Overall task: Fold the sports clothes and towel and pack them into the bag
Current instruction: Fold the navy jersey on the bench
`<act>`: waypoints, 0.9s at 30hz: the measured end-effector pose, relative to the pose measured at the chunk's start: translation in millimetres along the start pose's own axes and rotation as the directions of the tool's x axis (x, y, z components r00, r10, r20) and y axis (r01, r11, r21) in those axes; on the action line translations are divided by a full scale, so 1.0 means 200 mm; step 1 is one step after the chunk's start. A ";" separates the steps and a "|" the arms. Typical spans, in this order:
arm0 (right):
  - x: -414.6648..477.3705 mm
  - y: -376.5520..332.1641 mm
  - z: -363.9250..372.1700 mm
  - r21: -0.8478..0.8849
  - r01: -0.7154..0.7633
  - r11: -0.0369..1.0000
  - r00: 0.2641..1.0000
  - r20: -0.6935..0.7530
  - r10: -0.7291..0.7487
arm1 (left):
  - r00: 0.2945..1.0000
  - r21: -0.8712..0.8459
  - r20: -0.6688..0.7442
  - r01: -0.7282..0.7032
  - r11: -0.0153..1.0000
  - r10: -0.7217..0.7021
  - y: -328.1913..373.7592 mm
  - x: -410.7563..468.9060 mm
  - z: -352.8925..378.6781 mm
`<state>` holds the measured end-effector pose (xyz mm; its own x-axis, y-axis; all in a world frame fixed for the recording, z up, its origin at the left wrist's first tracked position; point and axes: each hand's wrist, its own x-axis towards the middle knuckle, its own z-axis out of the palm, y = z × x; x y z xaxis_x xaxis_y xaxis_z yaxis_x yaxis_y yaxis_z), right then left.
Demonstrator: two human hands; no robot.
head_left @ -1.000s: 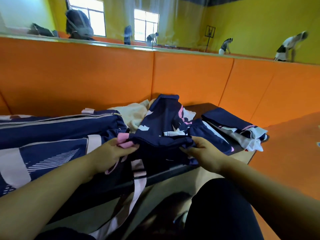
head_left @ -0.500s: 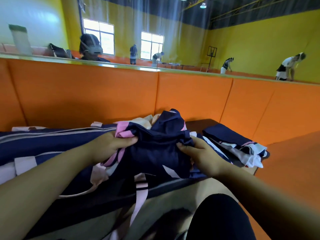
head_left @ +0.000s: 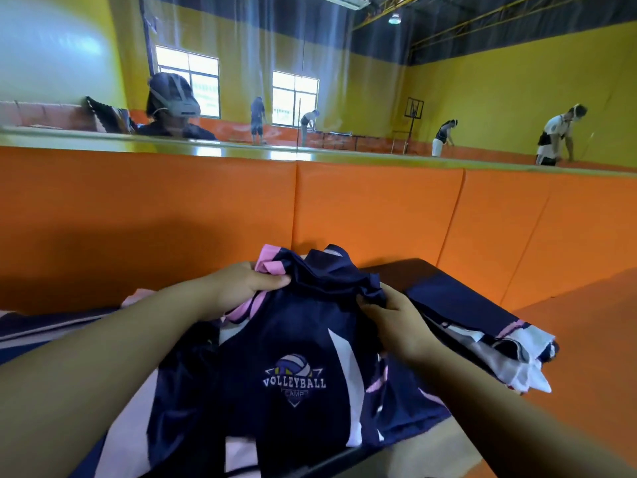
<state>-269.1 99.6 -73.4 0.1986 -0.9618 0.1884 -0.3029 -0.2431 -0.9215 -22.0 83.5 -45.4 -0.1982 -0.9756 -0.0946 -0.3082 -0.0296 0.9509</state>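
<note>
I hold the navy volleyball jersey [head_left: 296, 360] up at lower centre, with my left hand [head_left: 241, 288] and right hand [head_left: 393, 319] each curled round its bunched shoulders. I'd shake it flat before folding. The folded pile [head_left: 482, 329] at right crowds the table [head_left: 406, 270], and the bag [head_left: 41, 326] lies lower left.

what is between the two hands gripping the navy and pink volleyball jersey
Only the bunched top edge of the navy and pink volleyball jersey spans from the left hand to the right hand. Nothing else sits between them in the head view.
</note>
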 end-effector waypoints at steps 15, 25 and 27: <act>0.83 0.47 -0.23 -0.071 -0.206 0.976 0.969 -0.150 0.194 | 0.996 0.176 -0.054 0.073 0.982 -0.064 -0.08 1.11 0.07; 0.93 0.61 -0.22 -0.327 -0.334 0.884 0.928 -0.280 0.247 | 0.954 0.202 -0.257 -0.105 0.974 0.156 -0.20 1.21 0.11; 0.88 0.56 -0.22 -0.382 -0.329 0.864 0.923 -0.323 0.209 | 0.941 0.203 -0.276 -0.143 0.969 0.197 -0.22 1.14 0.10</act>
<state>-310.0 -102.4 -128.8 -0.1810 -0.9792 0.0912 -0.6831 0.0585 -0.7280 -73.0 -133.4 -114.2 0.0099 -0.9837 0.1793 -0.4596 0.1548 0.8746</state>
